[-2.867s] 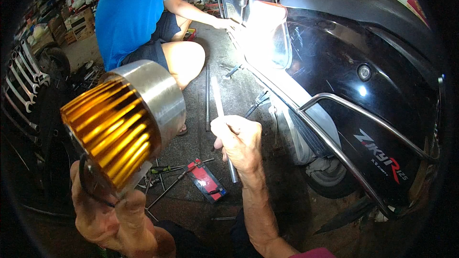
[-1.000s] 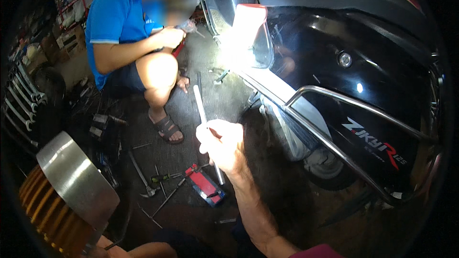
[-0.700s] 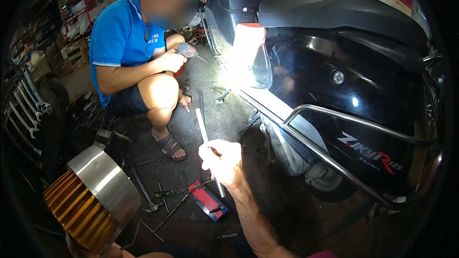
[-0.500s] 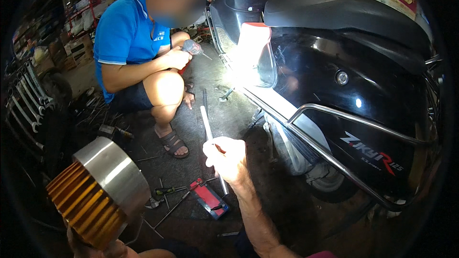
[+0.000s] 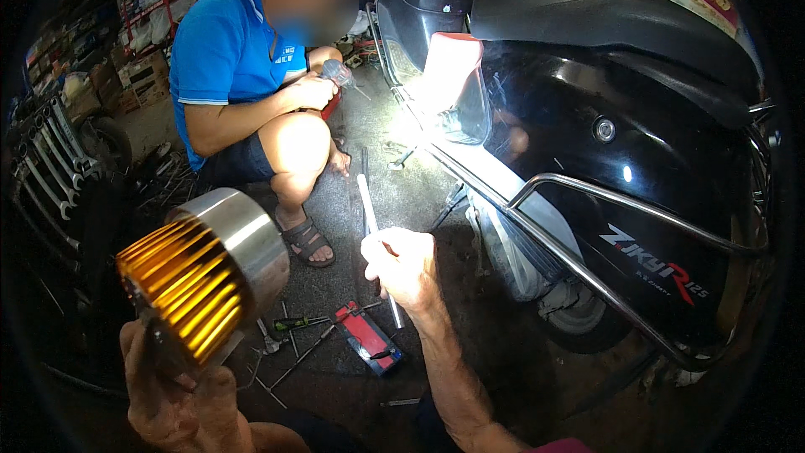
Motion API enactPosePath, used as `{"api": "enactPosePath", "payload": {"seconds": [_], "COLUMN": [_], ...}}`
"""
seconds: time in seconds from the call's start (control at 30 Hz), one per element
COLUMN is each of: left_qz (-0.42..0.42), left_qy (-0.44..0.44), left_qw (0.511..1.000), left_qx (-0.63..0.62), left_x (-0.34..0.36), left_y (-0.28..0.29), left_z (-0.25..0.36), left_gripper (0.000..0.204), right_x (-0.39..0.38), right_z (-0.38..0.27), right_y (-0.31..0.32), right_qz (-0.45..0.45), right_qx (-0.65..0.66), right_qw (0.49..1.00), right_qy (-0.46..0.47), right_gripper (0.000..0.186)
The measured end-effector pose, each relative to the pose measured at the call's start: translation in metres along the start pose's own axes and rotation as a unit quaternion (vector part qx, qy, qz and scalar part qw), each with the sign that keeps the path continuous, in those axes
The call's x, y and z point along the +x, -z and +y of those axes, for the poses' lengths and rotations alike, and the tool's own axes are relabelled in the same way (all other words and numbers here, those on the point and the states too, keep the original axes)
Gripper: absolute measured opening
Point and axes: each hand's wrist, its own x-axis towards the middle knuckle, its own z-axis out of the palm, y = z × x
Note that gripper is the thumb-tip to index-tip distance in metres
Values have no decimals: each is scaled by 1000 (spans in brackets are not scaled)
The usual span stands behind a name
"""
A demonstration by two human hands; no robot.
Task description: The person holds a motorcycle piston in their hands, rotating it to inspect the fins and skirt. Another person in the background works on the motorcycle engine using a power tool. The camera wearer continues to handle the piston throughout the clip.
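My left hand (image 5: 180, 407) comes in at the lower left, its fingers closed around a round metal part with gold cooling fins (image 5: 189, 285) and a silver band. It looks like a finned lamp housing; its far face is turned away from me. Over the middle of the floor, my right hand (image 5: 405, 273) grips a thin, pale rod (image 5: 367, 205). The rod slants away from me, with one end above my fingers and the other below. Whether the rod is metal or plastic, I cannot tell. Both things are lifted above the floor.
A black scooter (image 5: 579, 117) with chrome side rails (image 5: 545, 252) fills the right. Across from me, a crouching person in blue (image 5: 218, 59) holds a power drill (image 5: 338, 74). Below lie a red-and-blue box (image 5: 369, 337), a screwdriver (image 5: 293, 322) and a T-handle wrench (image 5: 302, 358); spanners (image 5: 54, 168) hang left.
My left hand has raised the finned metal part and moved it right, turning its fins more into view. My right hand keeps the rod at nearly the same place.
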Motion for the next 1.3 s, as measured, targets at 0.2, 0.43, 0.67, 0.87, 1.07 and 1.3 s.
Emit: {"api": "enactPosePath", "payload": {"seconds": [0.2,0.43,0.67,0.87,1.07,1.3], "left_qz": [-60,-81,-37,-35,8,-40], "left_qy": [44,58,21,22,35,68], "left_qw": [992,987,998,998,996,987], "left_qx": [-104,-125,-55,-41,-77,-143], "left_x": [-33,-49,-57,-56,-61,-63], "left_y": [-32,-53,-51,-40,-30,-19], "left_z": [-16,-35,-54,-62,-73,-79], "left_gripper": [51,44,42,45,57,59], "right_x": [1,7,14,25,29,38], "right_z": [6,15,23,68,81,112], "right_y": [8,15,26,31,26,29], "right_qz": [-12,-21,-16,-41,-50,-116], "right_qx": [36,-9,-105,-138,-176,-386], "right_qw": [999,1000,993,985,976,901], "right_qy": [-9,1,-52,-96,-118,-158], "right_gripper": [20,21,27,26,24,23]}}
